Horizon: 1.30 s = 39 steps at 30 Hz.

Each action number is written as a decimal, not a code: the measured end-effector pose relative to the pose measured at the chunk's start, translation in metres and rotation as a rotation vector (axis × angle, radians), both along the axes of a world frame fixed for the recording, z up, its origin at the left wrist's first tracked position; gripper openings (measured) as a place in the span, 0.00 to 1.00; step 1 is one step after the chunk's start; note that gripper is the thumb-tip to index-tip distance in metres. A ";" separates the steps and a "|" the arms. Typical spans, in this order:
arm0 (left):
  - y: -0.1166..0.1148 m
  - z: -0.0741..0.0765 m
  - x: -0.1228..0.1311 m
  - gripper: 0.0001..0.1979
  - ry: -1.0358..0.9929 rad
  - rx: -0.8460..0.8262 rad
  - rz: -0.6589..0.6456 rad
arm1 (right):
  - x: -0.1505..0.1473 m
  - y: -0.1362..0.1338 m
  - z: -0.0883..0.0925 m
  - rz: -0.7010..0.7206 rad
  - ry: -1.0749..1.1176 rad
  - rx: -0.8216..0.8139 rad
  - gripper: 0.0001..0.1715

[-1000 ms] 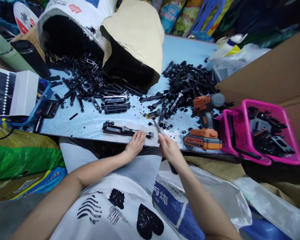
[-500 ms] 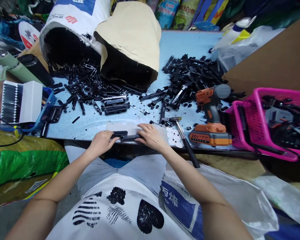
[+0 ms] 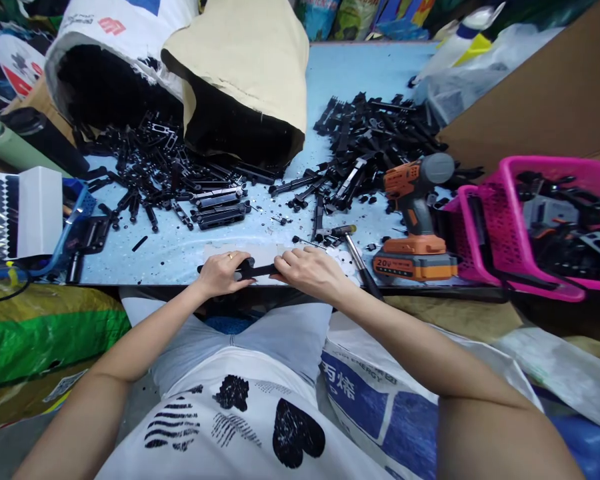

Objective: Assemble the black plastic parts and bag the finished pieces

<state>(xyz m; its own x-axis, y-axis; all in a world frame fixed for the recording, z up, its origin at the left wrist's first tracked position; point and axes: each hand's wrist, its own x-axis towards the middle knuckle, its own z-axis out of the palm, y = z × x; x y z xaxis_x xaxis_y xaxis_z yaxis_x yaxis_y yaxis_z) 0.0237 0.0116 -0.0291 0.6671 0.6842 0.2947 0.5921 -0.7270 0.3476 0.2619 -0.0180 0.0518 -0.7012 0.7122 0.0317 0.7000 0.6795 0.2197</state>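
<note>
At the table's front edge, a long black plastic part point(image 3: 261, 271) spans the gap between my two hands. My left hand point(image 3: 223, 273) is closed round its left end, thumb along the near side. The right end is gripped by my right hand point(image 3: 311, 272), fingers curled over it. A pale flat plate point(image 3: 273, 253) lies under the part. To the right of my right hand rests a hammer point(image 3: 357, 257) with a black handle, partly behind my wrist.
An orange cordless drill point(image 3: 413, 223) stands right of the hammer, beside pink baskets point(image 3: 517, 227) of black parts. Heaps of black parts point(image 3: 375, 140) cover the table's back. Two open sacks point(image 3: 250, 60) lie at back left. A blue basket point(image 3: 75, 217) sits at left.
My hands have closed in on the black part, the left shifting right and the right curling tighter. The view has turned, so the surroundings appear further left and higher.
</note>
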 end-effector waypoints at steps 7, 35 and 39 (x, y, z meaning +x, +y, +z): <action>0.013 0.004 0.034 0.24 0.225 -0.115 0.019 | 0.034 0.011 -0.043 -0.094 0.112 -0.129 0.22; -0.051 0.000 -0.008 0.21 0.209 -0.325 0.766 | -0.016 0.047 -0.066 -0.177 0.632 -0.256 0.14; -0.050 -0.001 -0.006 0.19 0.243 -0.338 0.794 | -0.018 0.041 -0.070 -0.136 0.616 -0.170 0.16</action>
<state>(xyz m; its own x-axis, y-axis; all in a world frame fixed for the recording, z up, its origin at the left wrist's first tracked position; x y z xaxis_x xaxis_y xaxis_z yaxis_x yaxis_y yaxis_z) 0.0173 -0.0384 -0.0301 -0.0216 0.9954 -0.0936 0.9622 0.0462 0.2684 0.2436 0.0231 -0.0181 -0.4942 0.8237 0.2779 0.7456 0.5660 -0.3517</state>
